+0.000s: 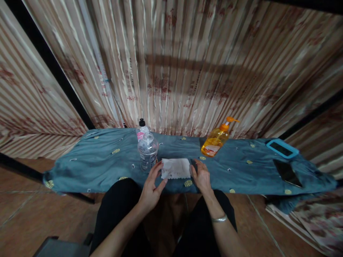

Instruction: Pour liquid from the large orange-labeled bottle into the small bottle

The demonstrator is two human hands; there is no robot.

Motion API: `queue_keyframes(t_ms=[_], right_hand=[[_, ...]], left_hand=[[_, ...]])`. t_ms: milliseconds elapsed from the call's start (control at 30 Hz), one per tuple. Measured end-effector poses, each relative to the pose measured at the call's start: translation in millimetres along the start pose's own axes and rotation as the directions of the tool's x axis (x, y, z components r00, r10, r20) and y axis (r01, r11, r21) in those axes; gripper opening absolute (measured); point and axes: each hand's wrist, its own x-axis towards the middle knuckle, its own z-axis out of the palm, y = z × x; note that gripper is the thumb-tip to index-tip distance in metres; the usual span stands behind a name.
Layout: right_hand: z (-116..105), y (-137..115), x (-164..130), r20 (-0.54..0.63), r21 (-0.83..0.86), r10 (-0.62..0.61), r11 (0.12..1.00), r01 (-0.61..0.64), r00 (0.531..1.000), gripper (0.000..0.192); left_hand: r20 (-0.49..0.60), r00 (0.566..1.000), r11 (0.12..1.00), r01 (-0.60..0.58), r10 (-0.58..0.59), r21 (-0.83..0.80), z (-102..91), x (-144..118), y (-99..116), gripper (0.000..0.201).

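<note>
A small white piece with a ragged lower edge, which looks like cloth or paper (pixel 175 168), lies on the blue-green cloth between my hands. My left hand (pixel 151 187) has its fingers and thumb apart, touching the white piece's left edge and lower left corner. At the right end, my right hand (pixel 201 175) has its fingers bent round a small dark thing (pixel 194 164), mostly hidden by them. Just beyond my left hand stands a clear, open plastic bottle (pixel 148 151). Behind it is another clear bottle with a black cap (pixel 142 122).
An orange pump bottle (pixel 214 142) stands tilted in view, back right. Farther right lie a blue-framed tablet-like device (pixel 282 148) and a dark flat phone-like slab (pixel 287 172). The patterned cloth (pixel 102 160) covers a narrow table. A pleated curtain (pixel 166 71) hangs behind.
</note>
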Motion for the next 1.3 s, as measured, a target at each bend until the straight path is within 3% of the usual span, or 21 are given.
queue_keyframes(t_ms=[100,200,267,333,500,633,800,967,1133,1300], right_hand=[[-5,5,0,-0.042,-0.008,0.02,1.0,-0.02,0.999,0.036],[-7,8,0,-0.061,-0.004,0.048,0.999,-0.049,0.997,0.035],[-7,9,-1,-0.062,0.007,0.066,0.998,-0.066,0.996,0.036],[-7,8,-3,-0.056,0.025,0.085,0.996,-0.083,0.995,0.036],[-8,-10,5,-0.008,0.109,0.125,0.986,-0.124,0.992,0.04],[-1,-52,53,0.092,0.249,0.09,0.962,-0.11,0.992,0.043],[44,-123,156,0.295,0.461,-0.089,0.885,-0.06,0.951,0.047],[101,-176,226,0.489,0.552,-0.246,0.83,-0.079,0.837,0.046],[134,-198,239,0.563,0.585,-0.311,0.804,-0.104,0.766,0.036],[125,-180,233,0.508,0.589,-0.247,0.799,-0.123,0.825,0.036]], left_hand=[[-0.173,0.971,0.97,-0.129,0.165,0.206,-30.1,4,23,0.058],[-0.369,0.888,0.937,-0.16,0.274,0.31,-51.3,29,28,0.087],[-0.439,0.873,0.962,-0.108,0.212,0.25,-56.6,51,23,0.106],[-0.478,0.872,0.991,-0.043,0.099,0.127,-55.8,71,15,0.113],[-0.481,0.875,0.998,-0.062,0.059,0.01,-43.9,83,0,0.115],[-0.45,0.893,1.0,-0.02,0.012,-0.014,-40.4,69,-9,0.116],[-0.455,0.89,1.0,0.029,-0.03,-0.01,-43.6,65,-14,0.117],[-0.467,0.883,0.998,0.043,-0.054,-0.035,-46.7,68,-18,0.116],[-0.479,0.876,0.998,0.023,-0.051,-0.063,-49.5,67,-20,0.116],[-0.474,0.881,0.998,-0.016,-0.013,-0.056,-52.2,66,-21,0.119]])
